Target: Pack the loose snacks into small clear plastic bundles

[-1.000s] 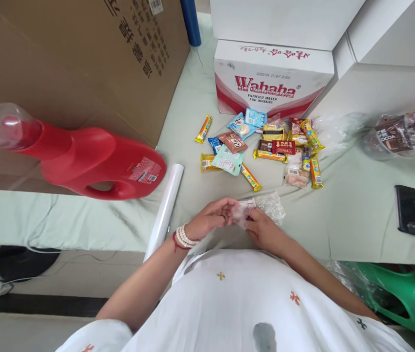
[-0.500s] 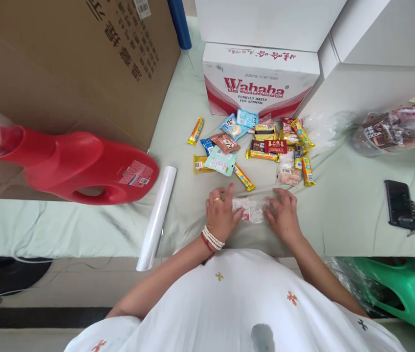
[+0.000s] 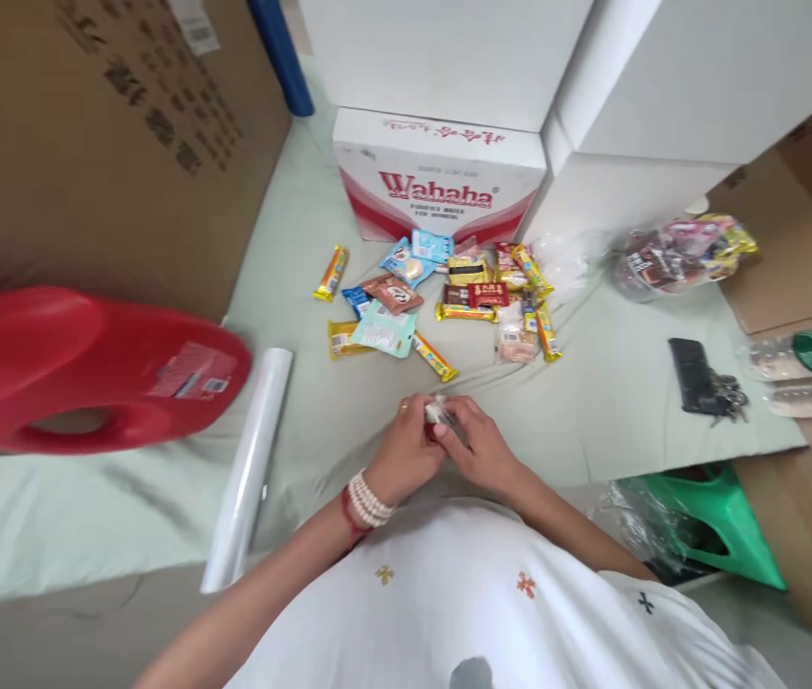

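Close to the table's front edge, my left hand (image 3: pixel 406 452) and my right hand (image 3: pixel 478 446) meet, fingers closed on a small clear-plastic-wrapped packet (image 3: pixel 437 412). Only its crumpled, whitish top shows between the fingers; the rest is hidden. Just beyond the hands lies a yellow-and-orange snack stick (image 3: pixel 435 357). Farther back is a loose pile of wrapped snacks, among them a pale green packet (image 3: pixel 384 329), a brown packet (image 3: pixel 394 294) and a red bar (image 3: pixel 488 295). To the left of my hands lies a roll of clear film (image 3: pixel 248 469).
A red detergent jug (image 3: pixel 125 344) lies at the left before a large cardboard box (image 3: pixel 111 191). Behind the snacks stands a Wahaha water carton (image 3: pixel 441 182). On the right are a bag of snacks (image 3: pixel 685 254), a phone (image 3: pixel 691 375) with keys (image 3: pixel 727 396), and a green stool (image 3: pixel 728 526) below.
My hands have come together from either side of the flat, spread plastic packet, which is now gathered up between them. The view has shifted toward the right.
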`<state>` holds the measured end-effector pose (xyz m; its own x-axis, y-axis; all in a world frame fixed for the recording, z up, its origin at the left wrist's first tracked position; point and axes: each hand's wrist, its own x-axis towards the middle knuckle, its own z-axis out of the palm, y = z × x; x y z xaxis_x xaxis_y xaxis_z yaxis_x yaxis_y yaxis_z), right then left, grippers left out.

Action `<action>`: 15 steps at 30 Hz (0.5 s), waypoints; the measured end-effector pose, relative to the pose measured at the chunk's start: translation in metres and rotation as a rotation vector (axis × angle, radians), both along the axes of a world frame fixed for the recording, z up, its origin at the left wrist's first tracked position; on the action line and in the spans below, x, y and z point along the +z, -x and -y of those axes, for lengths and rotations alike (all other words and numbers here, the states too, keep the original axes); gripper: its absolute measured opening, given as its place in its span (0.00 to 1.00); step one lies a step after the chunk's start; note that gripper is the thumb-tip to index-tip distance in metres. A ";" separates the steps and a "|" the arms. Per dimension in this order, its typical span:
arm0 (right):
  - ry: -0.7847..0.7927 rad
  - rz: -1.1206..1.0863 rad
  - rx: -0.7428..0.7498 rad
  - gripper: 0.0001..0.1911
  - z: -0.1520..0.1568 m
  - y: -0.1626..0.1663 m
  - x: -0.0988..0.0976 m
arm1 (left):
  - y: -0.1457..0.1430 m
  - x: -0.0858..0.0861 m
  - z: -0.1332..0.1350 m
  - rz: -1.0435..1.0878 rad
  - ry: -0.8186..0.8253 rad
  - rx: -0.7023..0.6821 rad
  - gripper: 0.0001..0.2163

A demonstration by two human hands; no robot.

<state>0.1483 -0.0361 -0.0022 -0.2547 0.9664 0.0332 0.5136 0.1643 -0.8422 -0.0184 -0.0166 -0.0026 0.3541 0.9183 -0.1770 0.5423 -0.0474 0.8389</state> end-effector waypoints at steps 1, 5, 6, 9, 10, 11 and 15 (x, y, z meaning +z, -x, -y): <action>0.021 -0.030 0.000 0.18 0.001 -0.005 0.001 | 0.001 0.002 0.000 0.125 0.078 -0.028 0.23; 0.137 -0.156 -0.081 0.18 0.007 -0.026 -0.006 | -0.002 0.013 0.000 0.477 0.356 -0.072 0.33; 0.167 -0.208 -0.140 0.18 0.008 -0.035 -0.010 | -0.003 0.015 0.000 0.517 0.400 -0.063 0.33; 0.148 -0.383 -0.495 0.17 0.000 -0.094 -0.014 | 0.004 0.015 0.000 0.523 0.474 0.017 0.29; 0.079 -0.428 -0.662 0.19 -0.007 -0.126 -0.011 | 0.010 0.012 0.000 0.496 0.479 0.061 0.28; -0.035 -0.469 -0.848 0.22 -0.018 -0.162 -0.004 | 0.017 0.009 0.000 0.463 0.481 0.108 0.26; -0.284 -0.341 -1.254 0.09 -0.090 -0.324 0.045 | 0.045 -0.008 0.005 0.376 0.500 0.326 0.26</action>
